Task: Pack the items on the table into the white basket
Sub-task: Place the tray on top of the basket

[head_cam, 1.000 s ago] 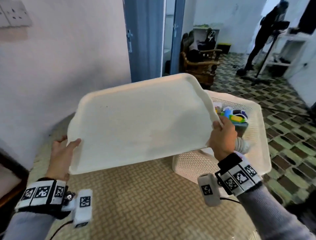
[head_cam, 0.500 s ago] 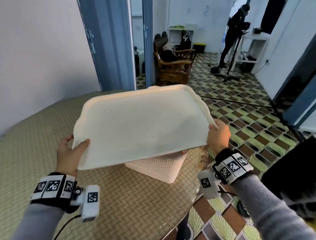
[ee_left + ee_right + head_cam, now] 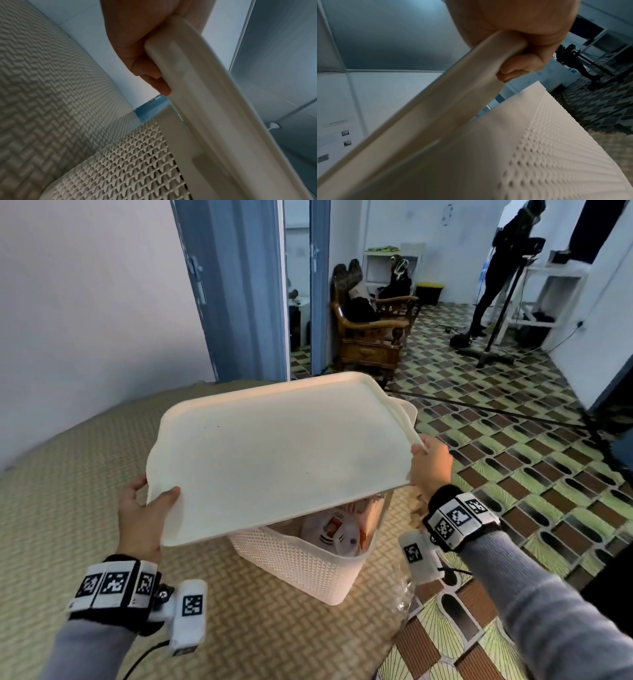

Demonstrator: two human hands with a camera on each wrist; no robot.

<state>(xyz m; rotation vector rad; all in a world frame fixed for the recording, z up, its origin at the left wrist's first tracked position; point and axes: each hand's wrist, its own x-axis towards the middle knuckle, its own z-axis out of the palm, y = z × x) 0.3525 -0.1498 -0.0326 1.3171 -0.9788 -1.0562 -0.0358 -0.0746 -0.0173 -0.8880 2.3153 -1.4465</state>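
Observation:
A white perforated basket stands near the table's right edge, with packed items showing through the gap at its near side. Over it I hold a flat white lid, tilted with its near-left corner raised. My left hand grips the lid's left edge, thumb on top and fingers beneath. My right hand grips the right edge. In the left wrist view the lid's rim lies just above the basket's rim. The right wrist view shows the fingers curled under the lid, above the basket wall.
The table carries a tan woven-pattern cloth and ends just right of the basket, over patterned floor tiles. A wooden armchair stands beyond the table. A person stands by a tripod at the back right.
The lid has come down over the basket and now covers most of its opening. The head view swung right, and both hands kept their grip on the lid's edges.

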